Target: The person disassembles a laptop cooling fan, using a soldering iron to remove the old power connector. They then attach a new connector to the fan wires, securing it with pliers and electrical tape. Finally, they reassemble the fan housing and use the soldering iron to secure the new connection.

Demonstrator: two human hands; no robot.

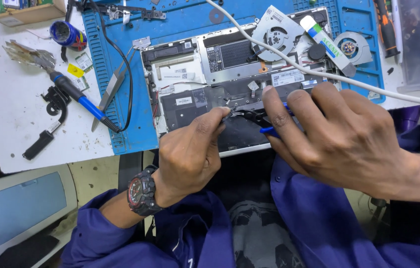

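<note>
An opened laptop chassis lies on a blue work mat, its inner boards and black panels exposed. My right hand grips small blue-handled pliers, whose dark jaws point left over the laptop's front edge. My left hand, with a black and red wristwatch, pinches something tiny at the plier tips; what it is cannot be made out. Both hands meet over the lower middle of the chassis.
Two loose cooling fans and a white tube lie on the laptop's far side. A white cable crosses it. A blue-handled soldering iron, tweezers, a tape roll and small parts sit on the left.
</note>
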